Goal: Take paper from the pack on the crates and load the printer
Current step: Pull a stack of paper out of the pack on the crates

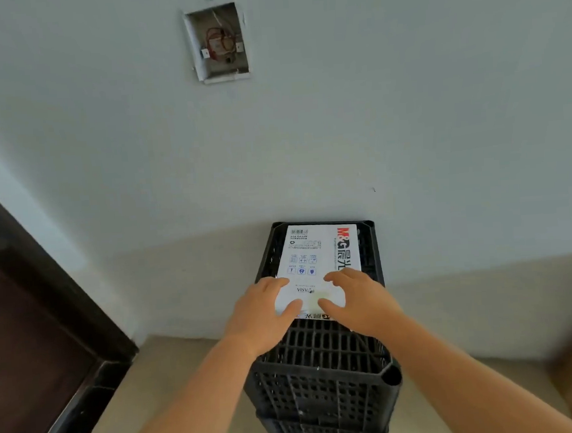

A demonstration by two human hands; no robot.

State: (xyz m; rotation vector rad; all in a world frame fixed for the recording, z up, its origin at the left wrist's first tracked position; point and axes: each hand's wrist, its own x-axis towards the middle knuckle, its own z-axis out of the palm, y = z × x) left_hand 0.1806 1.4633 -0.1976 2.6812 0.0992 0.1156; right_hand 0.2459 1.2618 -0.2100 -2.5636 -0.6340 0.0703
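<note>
The head camera looks down on a white pack of paper that lies flat on top of the black stacked crates, close to the wall. The left hand and the right hand both rest on the near end of the pack, fingers slightly spread and laid flat on the wrapper, the thumbs pointing toward each other near a small label. Neither hand pinches anything.

The step in hand seems to be opening the near end. To do it well, I think one hand should hold the pack down while the other lifts the flap, so the pack does not slide off the crates.

The long axis of the pack runs from the person toward the wall. Its print reads upside down from here. No printer is in view.
</note>
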